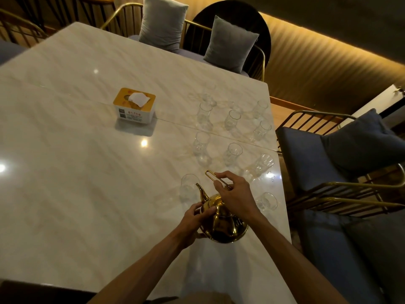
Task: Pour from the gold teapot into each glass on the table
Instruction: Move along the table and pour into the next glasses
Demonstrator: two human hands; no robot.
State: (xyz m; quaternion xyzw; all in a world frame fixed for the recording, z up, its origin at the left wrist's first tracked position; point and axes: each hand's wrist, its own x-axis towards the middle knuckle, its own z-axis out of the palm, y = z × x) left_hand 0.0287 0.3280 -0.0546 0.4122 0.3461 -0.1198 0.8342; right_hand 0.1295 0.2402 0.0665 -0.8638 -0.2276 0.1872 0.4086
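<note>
The gold teapot (pixel 221 224) stands on the pale marble table (pixel 87 172) near its right front edge, spout pointing up and away. My right hand (pixel 235 195) is closed on the teapot's raised wire handle. My left hand (pixel 195 218) presses against the pot's left side by the lid. Several clear glasses stand beyond and beside it in rows, the nearest one (pixel 188 187) just left of the spout, another (pixel 266 201) to the right, more further back (pixel 233 153).
A tissue box (pixel 133 107) with a gold top sits mid-table. Blue cushioned chairs with gold frames (pixel 328 154) line the right edge. Grey cushions (pixel 162 23) rest on seats at the far side.
</note>
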